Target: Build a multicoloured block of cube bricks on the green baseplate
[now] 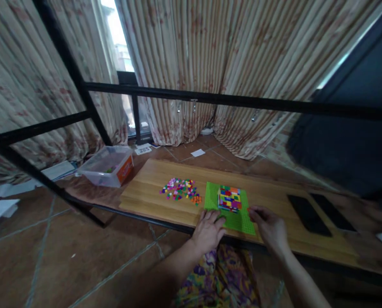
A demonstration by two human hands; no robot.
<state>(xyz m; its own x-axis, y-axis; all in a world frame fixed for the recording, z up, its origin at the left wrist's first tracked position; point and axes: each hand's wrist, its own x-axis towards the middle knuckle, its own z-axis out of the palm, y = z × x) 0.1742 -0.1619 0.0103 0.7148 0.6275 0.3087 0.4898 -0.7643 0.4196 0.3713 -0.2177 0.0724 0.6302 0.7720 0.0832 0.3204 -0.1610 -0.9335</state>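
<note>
A green baseplate [235,220] lies on the low wooden board, with a block of multicoloured toy bricks [229,198] built up on it. My left hand [208,230] rests with its fingers spread over the plate's near left corner. At the plate's right edge, the thumb and fingers of my right hand [269,224] are pinched together. A speck of orange-red shows at their tips, seemingly a small brick. Left of the plate are many loose small bricks [178,188] in mixed colours, and beside them a little cluster of orange bricks [196,199].
Two dark flat panels [309,215] lie to the right on the wooden board [152,184]. A clear plastic box [105,164] with an orange label stands at the left. Black metal bars [210,96] cross behind, before the curtains. White papers [197,152] lie on the tiled floor.
</note>
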